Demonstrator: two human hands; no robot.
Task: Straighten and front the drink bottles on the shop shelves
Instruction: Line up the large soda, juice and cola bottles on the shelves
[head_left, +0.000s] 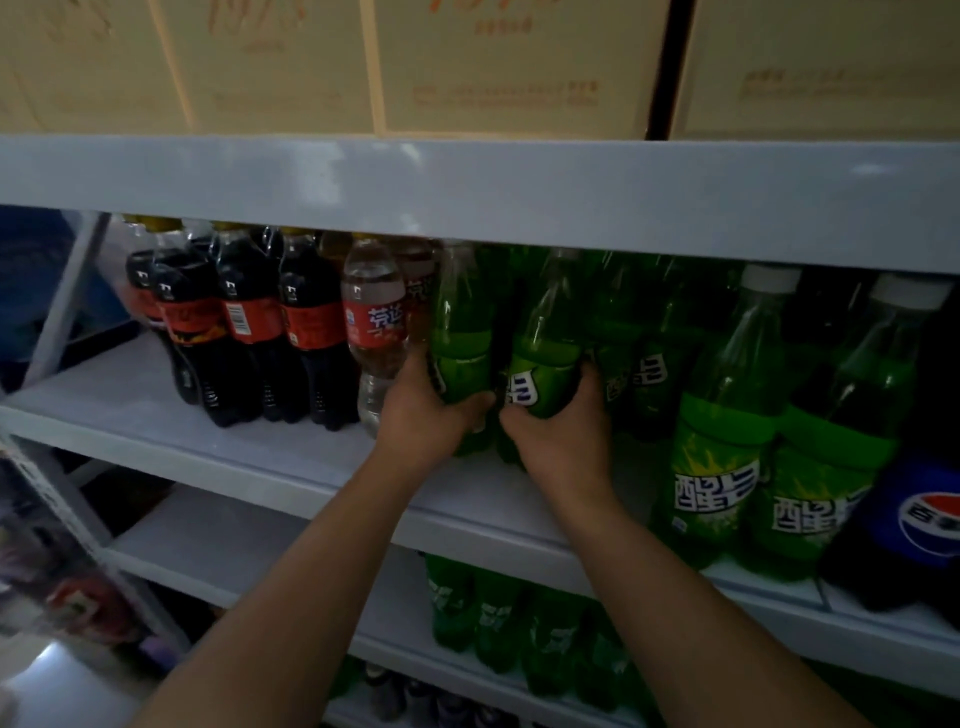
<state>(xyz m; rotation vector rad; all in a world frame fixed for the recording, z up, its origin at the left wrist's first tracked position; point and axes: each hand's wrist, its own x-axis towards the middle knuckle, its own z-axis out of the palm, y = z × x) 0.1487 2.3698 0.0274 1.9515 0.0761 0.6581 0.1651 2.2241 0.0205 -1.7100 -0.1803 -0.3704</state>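
Note:
Two green soda bottles stand side by side on the middle shelf (156, 415), set back from its front edge. My left hand (423, 415) grips the left green bottle (462, 332) low on its body. My right hand (558, 428) grips the right green bottle (545, 343) around its label. Both bottles stand roughly upright, with the right one leaning slightly right. More green bottles fill the row behind and to the right.
Several dark cola bottles (244, 322) and a clear bottle with a red label (374, 322) stand left. Two large green bottles (727, 441) and a blue Pepsi bottle (924, 530) sit at the front right. Cardboard boxes (519, 62) are above, green bottles (498, 618) on the lower shelf.

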